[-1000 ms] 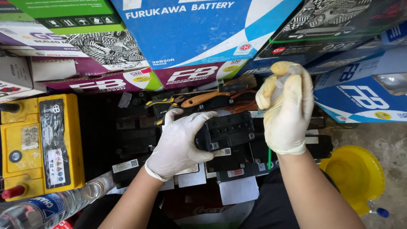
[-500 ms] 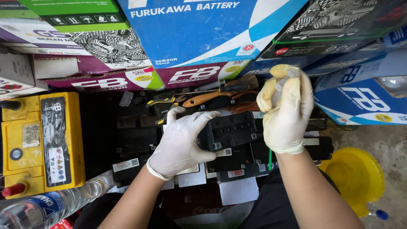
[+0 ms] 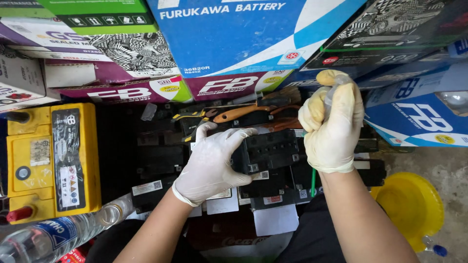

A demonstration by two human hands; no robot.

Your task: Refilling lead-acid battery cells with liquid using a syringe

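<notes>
Left hand clamps the small black battery from its nine o'clock side, long axis running three to nine. Right hand, at the battery's two o'clock, is closed around a clear syringe, nearly touching.

Even daylight over my hands, no harsh glare.

My gloves read bright and sharp; the black batteries beneath sink into deep shadow, and the boxes bend slightly toward the frame's edges.

View: single head camera, no second view
Facing: steeply down
Nearness: close over gloved hands and the floor's batteries
</notes>
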